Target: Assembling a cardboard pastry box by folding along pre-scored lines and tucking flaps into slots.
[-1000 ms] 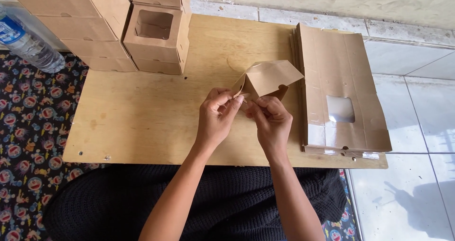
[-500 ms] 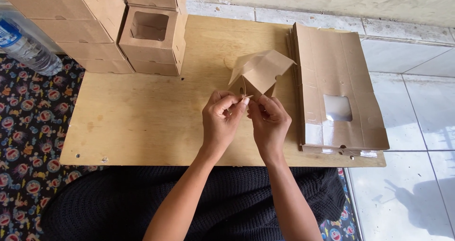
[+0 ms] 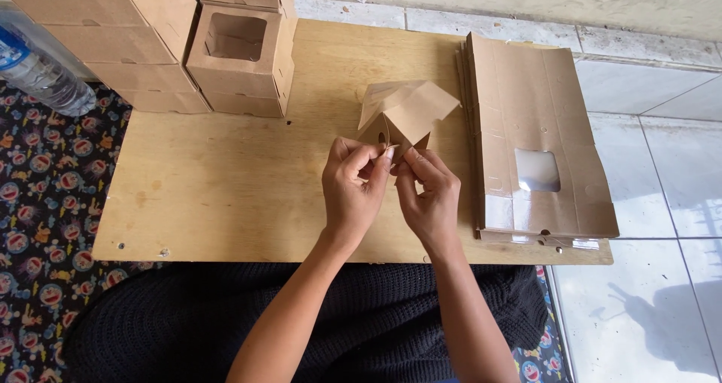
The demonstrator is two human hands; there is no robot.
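At the far left we see a clear plastic water bottle [image 3: 41, 71] lying on the patterned cartoon mat [image 3: 37, 202]. Next come stacked, assembled brown cardboard boxes [image 3: 150, 37] on the far left corner of the low plywood board [image 3: 210, 195]; one has a square window cut in its top.

Our left hand [image 3: 355, 191] is closed in a pinch on the near edge of a small folded kraft cardboard piece [image 3: 406, 112] at the middle of the board. Our right hand [image 3: 429, 199], just beside it with fingertips meeting, pinches the same near edge. The piece is matte and creased, its flaps fanning up and away from us, long axis running near to far.

To the right lies a stack of flat unfolded box blanks [image 3: 534, 127] with a glossy window, long side near to far, overhanging pale floor tiles [image 3: 662, 202].
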